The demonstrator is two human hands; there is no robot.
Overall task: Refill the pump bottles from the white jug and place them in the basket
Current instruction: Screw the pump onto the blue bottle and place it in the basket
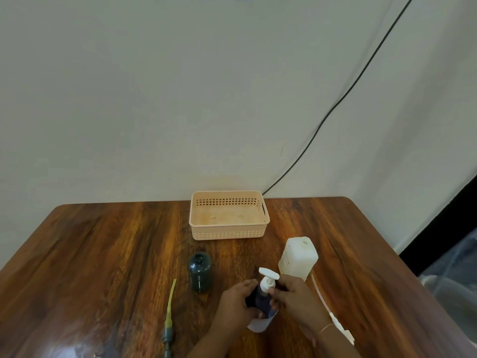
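both hands — left hand (236, 304), right hand (294, 298) — fingers wrapped round pump bottle (260, 303)

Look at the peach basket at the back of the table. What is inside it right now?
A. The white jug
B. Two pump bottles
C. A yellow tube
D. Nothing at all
D. The basket shows only its bare floor, while the white jug, the open dark bottle and the yellow tube all sit on the table outside it.
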